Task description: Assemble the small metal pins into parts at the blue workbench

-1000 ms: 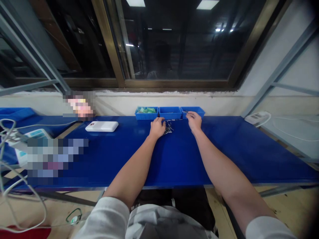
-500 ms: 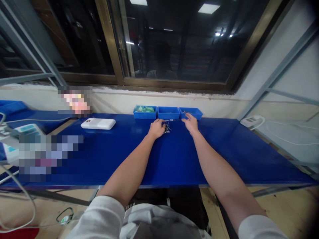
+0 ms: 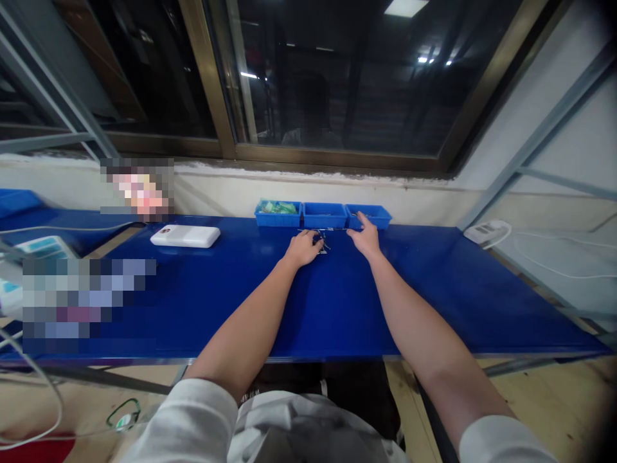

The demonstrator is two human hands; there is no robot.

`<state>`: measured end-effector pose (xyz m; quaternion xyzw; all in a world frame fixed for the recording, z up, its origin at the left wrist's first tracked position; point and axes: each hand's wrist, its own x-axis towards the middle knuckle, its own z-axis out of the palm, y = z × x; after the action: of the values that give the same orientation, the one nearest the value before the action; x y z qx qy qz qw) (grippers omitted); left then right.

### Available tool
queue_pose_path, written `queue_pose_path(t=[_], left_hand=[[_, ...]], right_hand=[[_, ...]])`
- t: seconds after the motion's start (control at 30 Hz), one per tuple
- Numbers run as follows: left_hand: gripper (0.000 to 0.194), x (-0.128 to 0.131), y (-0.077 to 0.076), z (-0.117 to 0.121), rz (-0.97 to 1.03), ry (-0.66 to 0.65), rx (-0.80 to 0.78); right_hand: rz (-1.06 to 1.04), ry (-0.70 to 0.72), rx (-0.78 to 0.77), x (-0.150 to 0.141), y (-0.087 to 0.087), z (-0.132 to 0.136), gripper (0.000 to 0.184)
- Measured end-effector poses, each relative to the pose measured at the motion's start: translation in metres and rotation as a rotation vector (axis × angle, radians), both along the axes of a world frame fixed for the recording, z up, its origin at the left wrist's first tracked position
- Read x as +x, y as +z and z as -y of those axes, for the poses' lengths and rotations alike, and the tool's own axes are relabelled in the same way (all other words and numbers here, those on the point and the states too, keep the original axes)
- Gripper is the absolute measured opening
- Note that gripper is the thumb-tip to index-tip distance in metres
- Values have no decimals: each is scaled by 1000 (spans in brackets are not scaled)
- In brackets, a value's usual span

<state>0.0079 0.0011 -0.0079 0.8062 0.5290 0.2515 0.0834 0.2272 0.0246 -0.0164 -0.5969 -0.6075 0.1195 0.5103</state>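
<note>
My left hand (image 3: 304,248) rests on the blue table with curved fingers, thumb and forefinger slightly apart. It lies against a small loose pile of thin metal pins or screws (image 3: 324,247), partly hiding them. My right hand (image 3: 366,239) is open, thumb and forefinger spread. Its thumb is by the right end of a row of thin metal pieces (image 3: 328,229), and its forefinger reaches the front rim of the right blue bin (image 3: 380,218). Small pieces show inside that bin. The middle blue bin (image 3: 324,220) and left blue bin (image 3: 277,220), with green-and-clear packets (image 3: 277,208), stand beside it.
On the blue table (image 3: 216,296), a white oblong device (image 3: 186,236) lies left of my hands. A white power strip (image 3: 486,232) with a cable is at the right end. Metal frame posts (image 3: 506,161) flank the table, with a wall and window behind.
My right thumb has shifted slightly left toward the row, its forefinger now stretched toward the right bin. My left hand stays by the pile, and the row of pieces shows more clearly.
</note>
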Motion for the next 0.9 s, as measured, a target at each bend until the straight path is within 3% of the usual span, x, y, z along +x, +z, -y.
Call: queue_pose_path(t=[0.37, 0.53, 0.77, 0.9], left_hand=[[50, 1, 6, 7, -4, -21, -50], [59, 3, 7, 10, -67, -51, -36], [60, 5, 8, 12, -112, -43, -59], [59, 5, 7, 10, -130, -45, -52]], right_hand=[[-108, -98, -9, 3, 2, 4, 86], [-138, -132, -18, 4, 8, 9, 80], [-211, 135, -37, -1, 18, 7, 71], [-84, 120, -70, -8, 25, -3, 74]])
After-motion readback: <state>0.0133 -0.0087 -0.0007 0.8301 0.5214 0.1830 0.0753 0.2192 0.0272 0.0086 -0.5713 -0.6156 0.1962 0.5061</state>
